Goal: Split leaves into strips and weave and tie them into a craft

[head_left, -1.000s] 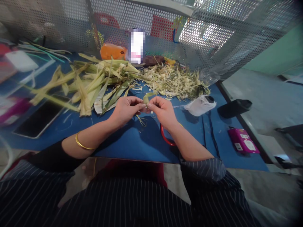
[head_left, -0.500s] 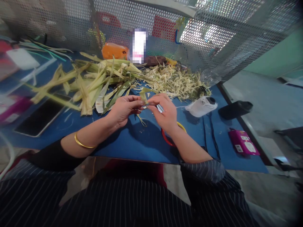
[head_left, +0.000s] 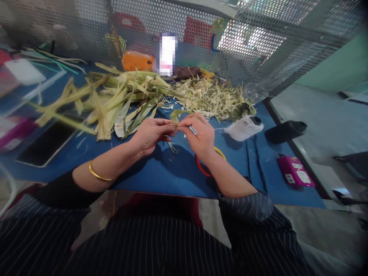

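Head view has us pinching a pale green husk strip between both hands, over the middle of the blue tabletop. Our left hand closes its thumb and fingers on the low end of the strip, and our right hand meets it there, its grip narrow on the same piece, the fingertips of both hands about touching. The strip bends up and over toward our right fingers. Something small and pale shows between the right fingers, but we cannot tell what it is. Beyond our hands, long corn husks lie heaped on the left, next to a pile of shredded husk. Right of our right hand, we see a spool of white thread on its side, with a black cylinder farther right and a magenta pack nearer us. A red and yellow ring lies partly under our right forearm, and a dark flat phone lies at the left. A gold bangle circles our left forearm.
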Demonstrator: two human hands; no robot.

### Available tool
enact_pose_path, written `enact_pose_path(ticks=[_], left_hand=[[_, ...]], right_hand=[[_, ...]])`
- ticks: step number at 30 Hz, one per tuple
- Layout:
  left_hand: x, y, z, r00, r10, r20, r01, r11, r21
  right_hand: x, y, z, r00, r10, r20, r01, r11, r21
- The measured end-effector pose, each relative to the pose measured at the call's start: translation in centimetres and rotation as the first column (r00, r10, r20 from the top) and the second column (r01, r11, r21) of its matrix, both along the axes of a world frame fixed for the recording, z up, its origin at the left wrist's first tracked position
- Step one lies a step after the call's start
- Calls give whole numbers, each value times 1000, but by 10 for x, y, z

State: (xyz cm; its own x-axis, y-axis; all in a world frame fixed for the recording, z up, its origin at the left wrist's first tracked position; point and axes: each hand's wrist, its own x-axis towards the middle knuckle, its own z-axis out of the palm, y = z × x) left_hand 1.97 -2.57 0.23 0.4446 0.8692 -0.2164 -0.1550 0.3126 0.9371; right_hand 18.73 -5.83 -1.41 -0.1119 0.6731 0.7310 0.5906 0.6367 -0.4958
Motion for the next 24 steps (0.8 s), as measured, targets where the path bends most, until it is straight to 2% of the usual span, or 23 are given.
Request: enact_pose_path(ticks=[4, 8, 13, 19, 24], left_hand=[[3, -2, -2, 998, 53, -27, -50, 995, 90], [8, -5, -4, 983, 155, -95, -125, 955, 270], [8, -6, -4, 971, 170, -169, -83, 899, 430], [6, -6, -2, 973, 137, -186, -55, 919, 391], [4, -1, -3, 996, 53, -70, -39, 983, 181]], right_hand=[[-2, 1, 0, 999, -4, -54, -1, 995, -100], [-3, 1, -2, 990, -10, -137, -22, 973, -230], [-3, 2, -1, 972, -108, -207, 34, 943, -331], [-3, 3, -1, 963, -120, -241, 27, 933, -359], [-3, 3, 1, 959, -55, -279, -45, 939, -341]])
